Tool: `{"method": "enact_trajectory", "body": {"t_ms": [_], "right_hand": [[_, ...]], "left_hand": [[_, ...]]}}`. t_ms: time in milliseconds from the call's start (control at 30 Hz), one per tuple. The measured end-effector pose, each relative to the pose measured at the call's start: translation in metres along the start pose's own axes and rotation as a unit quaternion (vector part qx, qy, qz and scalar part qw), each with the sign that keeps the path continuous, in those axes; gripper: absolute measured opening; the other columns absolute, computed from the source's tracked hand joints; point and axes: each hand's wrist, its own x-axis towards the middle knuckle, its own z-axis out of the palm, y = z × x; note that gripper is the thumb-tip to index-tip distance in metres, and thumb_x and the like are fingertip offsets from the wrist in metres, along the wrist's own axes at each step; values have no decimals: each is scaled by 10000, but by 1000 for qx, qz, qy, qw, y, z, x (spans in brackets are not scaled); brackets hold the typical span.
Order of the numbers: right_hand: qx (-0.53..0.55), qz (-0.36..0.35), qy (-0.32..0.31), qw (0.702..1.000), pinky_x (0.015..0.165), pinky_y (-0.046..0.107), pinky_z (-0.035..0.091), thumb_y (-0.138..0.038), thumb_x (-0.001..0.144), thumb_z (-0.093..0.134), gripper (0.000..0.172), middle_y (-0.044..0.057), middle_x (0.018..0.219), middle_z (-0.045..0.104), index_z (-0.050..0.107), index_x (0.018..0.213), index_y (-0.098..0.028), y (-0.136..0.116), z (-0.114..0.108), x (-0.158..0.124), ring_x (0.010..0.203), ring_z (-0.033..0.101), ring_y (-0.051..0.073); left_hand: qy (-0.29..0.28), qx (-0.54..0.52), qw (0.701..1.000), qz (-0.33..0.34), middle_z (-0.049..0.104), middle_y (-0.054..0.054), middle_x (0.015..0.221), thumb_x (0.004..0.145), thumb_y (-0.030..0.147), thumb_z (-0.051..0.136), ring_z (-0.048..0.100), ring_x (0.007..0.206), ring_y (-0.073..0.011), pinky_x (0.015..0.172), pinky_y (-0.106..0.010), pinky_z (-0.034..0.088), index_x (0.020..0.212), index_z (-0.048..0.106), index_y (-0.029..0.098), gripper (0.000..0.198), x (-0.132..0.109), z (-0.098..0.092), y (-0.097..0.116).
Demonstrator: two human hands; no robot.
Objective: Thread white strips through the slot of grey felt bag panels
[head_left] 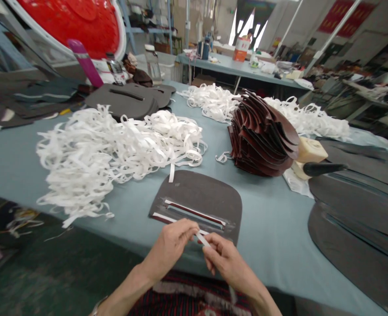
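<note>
A white strip of tape (203, 240) is stretched between my two hands, close to the table's front edge. My left hand (177, 239) pinches its upper end, and my right hand (223, 254) has its fingers closed around it lower down. Under and just beyond them lies a dark grey rounded panel (200, 188) with a long slot. White strips (163, 216) run along the slot's far side and along the panel's near edge. Part of that near edge is hidden behind my hands.
Heaps of white strips (91, 153) lie to the left and at the back. A fanned stack of brown leather pieces (263, 136) stands right of the panel, near cream blocks (310, 150) and a black handle (324, 168). More grey panels (355, 245) cover the right side.
</note>
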Motion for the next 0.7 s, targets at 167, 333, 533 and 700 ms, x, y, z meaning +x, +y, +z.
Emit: {"method": "enact_trajectory", "body": {"t_ms": [167, 333, 533, 700], "right_hand": [[79, 60, 14, 995, 477, 215, 183, -484, 891, 514, 361, -86, 575, 325, 590, 1014, -153, 16, -14, -9, 519, 253, 70], [192, 39, 69, 978, 488, 225, 198, -493, 921, 465, 360, -66, 591, 395, 598, 1005, -169, 23, -18, -8, 495, 244, 64], [245, 18, 127, 961, 523, 229, 309, -457, 849, 593, 320, -3, 686, 557, 634, 961, -161, 22, -10, 1, 527, 407, 79], [275, 9, 114, 955, 535, 235, 367, -355, 756, 696, 355, 6, 701, 591, 626, 1053, -174, 26, -16, -3, 567, 475, 104]], "left_hand": [[98, -132, 972, -170, 596, 5, 761, 885, 442, 502, 526, 672, -115, 639, -213, 410, 931, 638, 169, 308, -5, -45, -24], [91, -136, 963, -213, 638, -7, 797, 841, 418, 545, 571, 744, -134, 712, -235, 429, 975, 650, 169, 302, -12, -59, -34], [36, -98, 976, -191, 669, -18, 814, 838, 383, 524, 621, 769, -157, 731, -266, 463, 1030, 629, 170, 305, -15, -60, -35], [25, -83, 980, -182, 665, -8, 829, 849, 387, 503, 635, 771, -154, 741, -262, 478, 1073, 601, 179, 321, -17, -62, -37]]}}
